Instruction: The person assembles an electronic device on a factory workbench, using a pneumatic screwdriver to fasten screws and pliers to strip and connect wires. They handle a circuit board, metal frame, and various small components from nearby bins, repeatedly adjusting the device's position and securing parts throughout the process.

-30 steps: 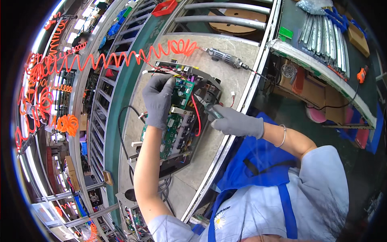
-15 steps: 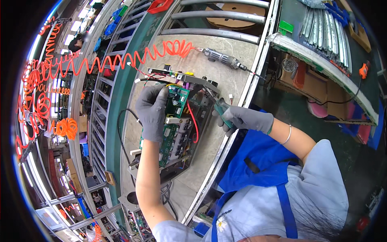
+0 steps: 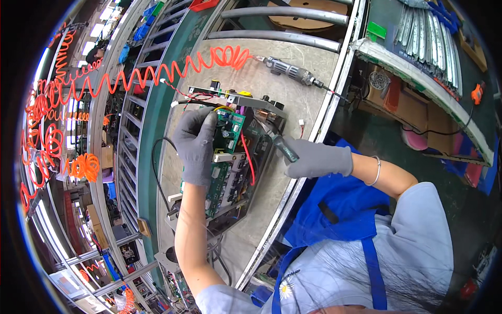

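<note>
left hand (image 3: 196, 146) flat on circuit board (image 3: 227, 162)

Both hands wear grey knit gloves: the left hand (image 3: 196, 146) and the right hand (image 3: 316, 158). Under the left fingers (image 3: 205, 121) lies a green circuit board (image 3: 226, 157) dotted with white and black parts, with a red wire (image 3: 250, 158) just beside it. The right fingers close round a dark green tool handle (image 3: 285, 148). Beyond the fingertips runs an orange coiled hose (image 3: 157, 73) (bright, almost neon) to a grey power screwdriver (image 3: 290, 72). The apron (image 3: 334, 209) is blue, the bracelet (image 3: 375, 170) silver.
</note>
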`<state>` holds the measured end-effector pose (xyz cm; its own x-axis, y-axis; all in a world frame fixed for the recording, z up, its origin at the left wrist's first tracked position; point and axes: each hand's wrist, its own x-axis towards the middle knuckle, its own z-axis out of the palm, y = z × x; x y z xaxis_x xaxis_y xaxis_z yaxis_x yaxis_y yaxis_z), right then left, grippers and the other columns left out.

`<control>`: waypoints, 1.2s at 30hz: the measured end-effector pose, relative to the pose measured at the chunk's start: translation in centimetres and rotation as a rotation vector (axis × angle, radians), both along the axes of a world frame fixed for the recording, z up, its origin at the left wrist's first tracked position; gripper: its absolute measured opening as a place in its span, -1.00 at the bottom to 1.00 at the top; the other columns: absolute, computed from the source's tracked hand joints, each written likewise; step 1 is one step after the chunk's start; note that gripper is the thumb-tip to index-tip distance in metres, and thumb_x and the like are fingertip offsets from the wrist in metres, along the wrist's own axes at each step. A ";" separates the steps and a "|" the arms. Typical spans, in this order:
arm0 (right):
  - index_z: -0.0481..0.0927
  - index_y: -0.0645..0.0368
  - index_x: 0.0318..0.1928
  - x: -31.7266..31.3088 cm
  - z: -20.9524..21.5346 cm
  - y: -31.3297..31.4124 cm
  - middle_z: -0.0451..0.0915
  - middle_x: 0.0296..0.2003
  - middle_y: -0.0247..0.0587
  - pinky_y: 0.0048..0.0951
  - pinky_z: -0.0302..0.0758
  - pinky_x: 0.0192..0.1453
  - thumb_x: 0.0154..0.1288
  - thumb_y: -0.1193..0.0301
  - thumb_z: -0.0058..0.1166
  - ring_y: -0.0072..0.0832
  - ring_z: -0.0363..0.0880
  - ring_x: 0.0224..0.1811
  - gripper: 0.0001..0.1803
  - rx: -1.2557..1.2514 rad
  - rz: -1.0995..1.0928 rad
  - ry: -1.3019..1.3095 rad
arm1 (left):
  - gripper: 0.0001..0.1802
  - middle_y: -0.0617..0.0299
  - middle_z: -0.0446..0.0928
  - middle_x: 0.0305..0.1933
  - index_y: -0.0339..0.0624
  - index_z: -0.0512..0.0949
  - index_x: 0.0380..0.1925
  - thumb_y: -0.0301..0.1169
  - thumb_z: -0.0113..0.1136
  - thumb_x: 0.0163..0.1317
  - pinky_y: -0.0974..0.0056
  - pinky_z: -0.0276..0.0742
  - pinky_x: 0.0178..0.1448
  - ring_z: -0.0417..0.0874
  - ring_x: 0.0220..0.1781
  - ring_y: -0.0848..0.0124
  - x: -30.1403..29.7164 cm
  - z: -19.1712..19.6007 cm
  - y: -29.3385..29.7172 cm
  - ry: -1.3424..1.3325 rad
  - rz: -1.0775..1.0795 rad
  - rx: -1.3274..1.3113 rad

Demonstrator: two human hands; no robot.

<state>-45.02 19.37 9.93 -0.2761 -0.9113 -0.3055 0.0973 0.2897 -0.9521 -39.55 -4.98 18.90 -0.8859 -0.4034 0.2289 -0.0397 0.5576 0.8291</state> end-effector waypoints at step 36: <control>0.42 0.16 0.18 5.3 -0.6 -0.9 0.61 -0.10 -0.17 -0.11 0.59 -0.07 0.24 0.26 -0.03 -0.34 0.65 -0.19 -0.50 -0.686 0.203 -1.627 | -0.87 0.25 0.62 -0.25 -0.34 0.68 -0.23 -0.54 0.31 0.24 0.44 0.51 -0.12 0.60 -0.25 0.56 0.1 0.1 0.2 -0.051 0.042 0.032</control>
<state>-39.67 18.45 9.29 0.0111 -0.9588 0.2839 0.9922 0.0459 0.1163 -39.41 -4.82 18.99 -0.8783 -0.4467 0.1703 -0.1052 0.5280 0.8427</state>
